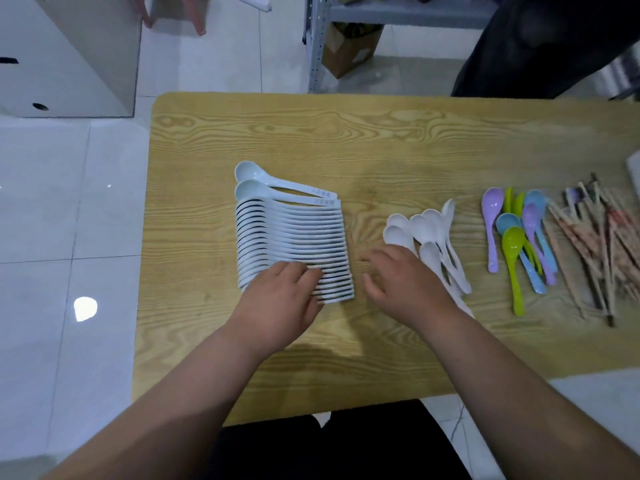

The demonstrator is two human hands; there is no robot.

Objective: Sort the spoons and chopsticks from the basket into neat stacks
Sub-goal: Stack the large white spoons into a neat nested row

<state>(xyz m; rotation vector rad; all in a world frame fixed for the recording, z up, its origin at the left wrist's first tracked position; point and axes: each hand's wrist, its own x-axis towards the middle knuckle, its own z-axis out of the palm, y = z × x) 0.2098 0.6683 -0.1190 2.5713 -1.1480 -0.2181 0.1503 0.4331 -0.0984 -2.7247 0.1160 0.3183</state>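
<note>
A long overlapping row of pale blue-white spoons (291, 230) lies on the wooden table (346, 133), bowls to the left. My left hand (280, 303) rests flat on the near end of that row, fingers spread, holding nothing. To the right of the row's near end, my right hand (405, 285) hovers with fingers apart and partly covers a loose pile of small white spoons (429, 233). Further right lie purple, blue and green spoons (519, 237) in a loose heap. A jumble of patterned chopsticks (595, 244) sits at the far right. No basket is in view.
A person in dark clothing (540, 43) stands beyond the table's far right corner. A metal shelf (318, 46) with a cardboard box (349, 50) stands behind the table. A white cabinet (65, 53) is at the far left on the tiled floor.
</note>
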